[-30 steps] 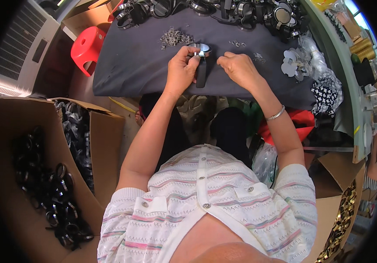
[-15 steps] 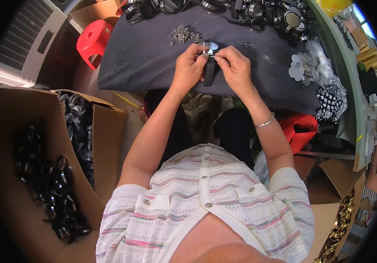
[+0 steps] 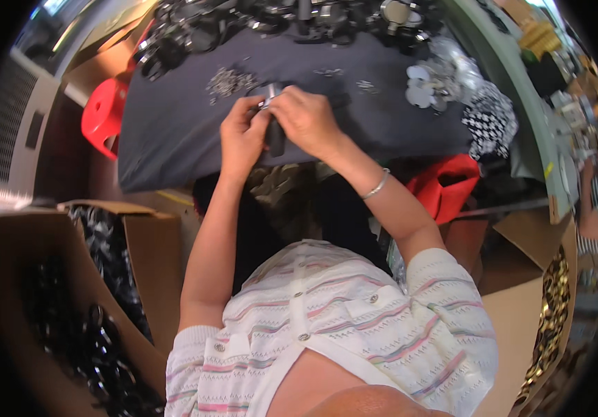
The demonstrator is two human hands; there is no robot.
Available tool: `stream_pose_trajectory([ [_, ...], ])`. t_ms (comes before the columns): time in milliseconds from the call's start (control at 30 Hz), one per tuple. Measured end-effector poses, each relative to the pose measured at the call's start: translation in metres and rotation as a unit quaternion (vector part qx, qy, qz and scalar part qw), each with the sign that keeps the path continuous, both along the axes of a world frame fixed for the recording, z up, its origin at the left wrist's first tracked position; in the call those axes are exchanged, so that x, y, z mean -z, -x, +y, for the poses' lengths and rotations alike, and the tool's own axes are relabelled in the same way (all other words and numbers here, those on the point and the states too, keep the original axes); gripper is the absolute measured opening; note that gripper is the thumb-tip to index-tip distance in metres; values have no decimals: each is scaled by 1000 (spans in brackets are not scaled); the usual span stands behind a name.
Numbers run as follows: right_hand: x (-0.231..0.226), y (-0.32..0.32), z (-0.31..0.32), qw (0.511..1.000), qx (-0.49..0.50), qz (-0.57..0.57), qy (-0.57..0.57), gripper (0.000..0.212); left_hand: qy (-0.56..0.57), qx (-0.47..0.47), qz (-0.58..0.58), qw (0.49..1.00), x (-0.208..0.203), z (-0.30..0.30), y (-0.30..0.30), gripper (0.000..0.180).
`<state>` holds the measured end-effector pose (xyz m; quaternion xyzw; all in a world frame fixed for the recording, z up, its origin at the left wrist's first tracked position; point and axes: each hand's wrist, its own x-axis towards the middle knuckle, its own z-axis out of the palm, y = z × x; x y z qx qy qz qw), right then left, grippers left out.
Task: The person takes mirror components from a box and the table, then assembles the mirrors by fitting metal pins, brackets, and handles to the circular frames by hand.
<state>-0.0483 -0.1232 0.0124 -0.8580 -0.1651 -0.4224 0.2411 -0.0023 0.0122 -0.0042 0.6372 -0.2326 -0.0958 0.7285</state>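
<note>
Both hands meet over the front part of a dark cloth-covered table [image 3: 181, 132]. Between them is a watch [image 3: 276, 141] with a silvery case and a black strap that hangs toward me. My left hand [image 3: 242, 135] grips it from the left, thumb and fingers closed. Across the case end lies my right hand [image 3: 306, 118], its fingers bent and pressed on the watch; whether they also pinch a small part is hidden. Just beyond the left hand is a heap of small metal pieces [image 3: 229, 82], and a few more pieces [image 3: 366, 86] lie past the right hand.
Many black-strapped watches [image 3: 202, 35] crowd the table's far side. Pale discs [image 3: 420, 87] and clear plastic bags lie at right. A red stool [image 3: 104, 115] stands left; cardboard boxes [image 3: 153, 271] flank me. Another person's arm [image 3: 586, 201] shows far right.
The view has swung, so the table sits further left. My right hand has turned and come over the watch, covering more of it. My left hand keeps its grip.
</note>
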Motion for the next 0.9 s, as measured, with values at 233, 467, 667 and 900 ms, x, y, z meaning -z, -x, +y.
stream_pose_trajectory([
  [233,-4,15,-25,1000,-3,26,6,12,-18,-18,-6,1000,-1,-9,0,13],
  [467,-15,30,-139,970,212,120,5,7,-24,-9,1,1000,-5,-8,0,14],
  [667,-6,23,-160,902,285,264,188,9,-24,-3,8,1000,-3,-7,-1,15],
  [900,-8,7,-153,857,260,239,375,8,-30,-21,12,999,-5,-6,1,14],
])
